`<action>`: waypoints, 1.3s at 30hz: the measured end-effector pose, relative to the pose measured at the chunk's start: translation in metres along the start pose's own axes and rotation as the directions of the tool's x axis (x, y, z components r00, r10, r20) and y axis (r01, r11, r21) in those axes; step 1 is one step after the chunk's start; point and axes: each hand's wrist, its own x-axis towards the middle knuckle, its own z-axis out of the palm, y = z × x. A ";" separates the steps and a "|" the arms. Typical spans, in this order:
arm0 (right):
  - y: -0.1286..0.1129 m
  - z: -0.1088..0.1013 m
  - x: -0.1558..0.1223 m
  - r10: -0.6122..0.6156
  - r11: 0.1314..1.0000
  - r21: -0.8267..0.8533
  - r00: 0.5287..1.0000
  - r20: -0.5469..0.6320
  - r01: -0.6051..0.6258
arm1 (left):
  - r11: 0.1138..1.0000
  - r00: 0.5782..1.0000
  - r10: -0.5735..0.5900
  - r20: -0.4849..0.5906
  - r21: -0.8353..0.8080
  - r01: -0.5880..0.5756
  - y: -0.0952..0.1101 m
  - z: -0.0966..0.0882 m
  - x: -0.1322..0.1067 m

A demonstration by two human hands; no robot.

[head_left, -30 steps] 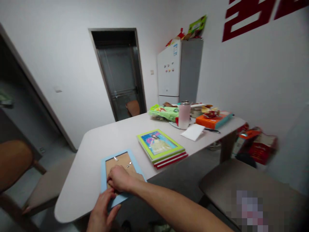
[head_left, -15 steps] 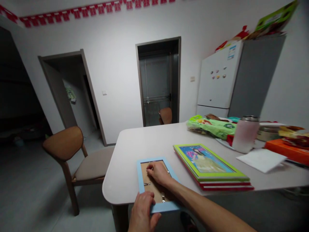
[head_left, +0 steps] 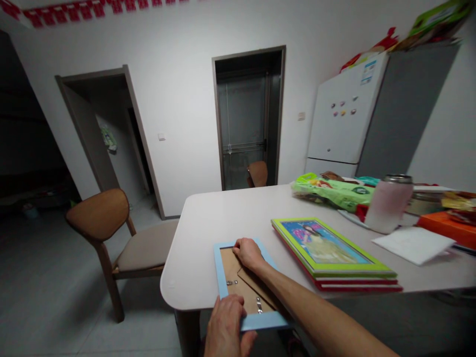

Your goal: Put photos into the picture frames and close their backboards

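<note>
Left hand (head_left: 226,325) grips the blue frame (head_left: 220,270), right hand (head_left: 248,252) presses its far end, and a shove could tip it off the tabletop's (head_left: 223,213) near edge.

Soft light is brightening the white wall (head_left: 178,74) while the left room (head_left: 26,148) is lying dark. Edges are bending and blurring.

Legible text: none. Label sticker (head_left: 368,73) on the fridge (head_left: 344,134) door: print too small to read. Green snack bag (head_left: 334,192) on the desk (head_left: 230,213): lettering blurred. Red paper banner (head_left: 48,14) along the top of the wall: cut shapes, characters not made out. Blue frame (head_left: 235,276), back upward: plain board.
</note>
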 end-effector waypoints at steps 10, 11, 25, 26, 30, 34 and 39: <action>-0.002 -0.020 0.000 -0.016 0.999 0.034 1.000 -0.022 0.017 | 0.999 0.998 -0.047 0.048 0.012 0.047 0.004 -0.006 -0.001; 0.003 -0.028 -0.002 -0.042 0.998 0.041 0.999 -0.014 0.042 | 0.999 0.997 -0.053 0.050 0.010 0.053 0.004 -0.006 -0.001; 0.048 -0.058 -0.052 -0.239 0.970 0.055 0.969 0.067 0.235 | 0.995 0.995 -0.090 0.040 0.048 0.089 0.009 -0.007 -0.001; 0.049 -0.057 -0.052 -0.238 0.970 0.057 0.970 0.053 0.235 | 0.995 0.995 -0.091 0.052 0.055 0.088 0.009 -0.007 -0.001; 0.056 -0.058 -0.056 -0.241 0.968 0.074 0.971 0.009 0.239 | 0.994 0.991 -0.085 0.101 0.074 0.078 0.005 -0.007 -0.001; 0.059 -0.059 -0.066 -0.284 0.951 0.123 0.959 -0.009 0.283 | 0.990 0.987 -0.098 0.127 0.118 0.083 0.001 -0.008 -0.001; 0.057 -0.058 -0.071 -0.281 0.939 0.197 0.959 -0.037 0.283 | 0.966 0.981 -0.096 0.168 0.254 0.051 0.020 0.011 0.010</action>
